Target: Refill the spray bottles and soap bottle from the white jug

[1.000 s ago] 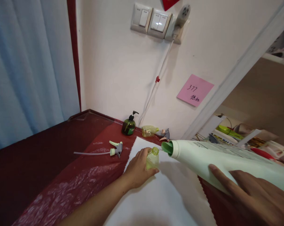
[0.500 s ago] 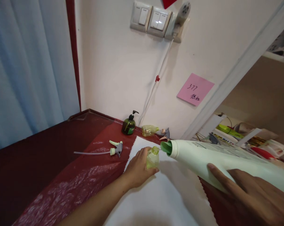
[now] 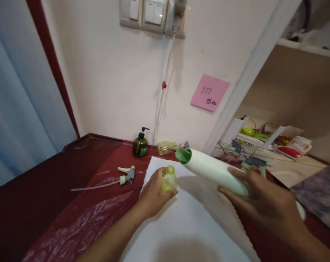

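My left hand [image 3: 154, 194] is wrapped round a small yellow-green bottle [image 3: 168, 179] that stands upright with its neck uncapped on a white cloth [image 3: 192, 225]. My right hand [image 3: 266, 203] grips a big white bottle [image 3: 212, 171] with a green spout [image 3: 183, 155]. The big bottle lies tilted, spout pointing left and slightly up, a little above and right of the small bottle's neck. No liquid shows between them.
A loose spray trigger with its tube [image 3: 126, 175] lies on the red plastic cover [image 3: 80, 222]. A dark green pump bottle [image 3: 140, 145] and a lying yellow bottle [image 3: 166, 147] sit by the wall. Cluttered shelf [image 3: 263, 140] to the right.
The big white bottle's spout has lifted and drawn slightly away from the small bottle's neck. My right hand now grips further up its body. The camera has turned right and down.
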### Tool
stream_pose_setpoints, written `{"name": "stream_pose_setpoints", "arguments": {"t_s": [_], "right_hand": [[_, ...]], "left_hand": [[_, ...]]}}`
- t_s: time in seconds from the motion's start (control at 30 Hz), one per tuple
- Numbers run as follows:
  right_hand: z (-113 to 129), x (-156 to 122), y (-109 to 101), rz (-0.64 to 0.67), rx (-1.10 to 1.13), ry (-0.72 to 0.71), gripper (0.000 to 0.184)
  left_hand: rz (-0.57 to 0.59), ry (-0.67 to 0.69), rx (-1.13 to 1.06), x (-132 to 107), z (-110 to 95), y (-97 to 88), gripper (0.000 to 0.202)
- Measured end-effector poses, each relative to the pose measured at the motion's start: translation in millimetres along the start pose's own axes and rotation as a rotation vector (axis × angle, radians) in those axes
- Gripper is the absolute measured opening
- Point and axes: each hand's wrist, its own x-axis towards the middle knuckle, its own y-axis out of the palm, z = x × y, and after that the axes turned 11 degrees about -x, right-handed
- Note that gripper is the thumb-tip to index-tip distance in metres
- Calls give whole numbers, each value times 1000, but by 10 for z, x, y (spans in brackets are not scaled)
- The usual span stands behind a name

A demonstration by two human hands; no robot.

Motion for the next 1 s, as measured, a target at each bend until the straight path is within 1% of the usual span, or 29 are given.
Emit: {"name": "stream_pose_setpoints", "arguments": {"t_s": [0.1, 0.17, 0.23, 0.27, 0.33, 0.43, 0.53, 0.6, 0.67, 0.77, 0.87, 0.93, 1.0], "right_hand": [[-66, 45, 192, 11, 284, 393, 49], [-78, 78, 338, -17, 484, 647, 54], [-54, 114, 489, -54, 664, 813, 55], [-31, 132, 566, -82, 727, 868, 56], [32, 164, 722, -142, 808, 933, 59], [142, 193, 939, -214, 891, 985, 61], [231, 190, 1103, -256, 933, 1017, 59], [262, 170, 1166, -269, 937, 1021, 58], [265, 140, 1183, -267, 934, 1000, 56], [239, 95, 1099, -262, 882, 946, 49], [280, 73, 892, -340, 771, 898, 40], [399, 83, 735, -373, 748, 824, 33], [592, 116, 622, -316, 793, 702, 28]], "left_hand": [[-8, 27, -22, 23, 70, -5, 69], [3, 38, -51, 38, 117, -12, 69], [11, 25, -90, 50, 153, -21, 70], [12, 16, -100, 55, 164, -25, 71], [3, 1, -98, 65, 173, -32, 72], [2, -4, -99, 82, 159, -35, 72], [-2, -14, -102, 95, 134, -38, 72], [-16, -9, -95, 99, 118, -42, 71], [-19, -8, -99, 101, 105, -45, 70], [-8, -9, -99, 104, 95, -49, 69], [-35, 0, -102, 111, 99, -52, 71], [-62, 5, -108, 118, 104, -55, 72], [-70, 12, -110, 126, 109, -61, 74]]}}
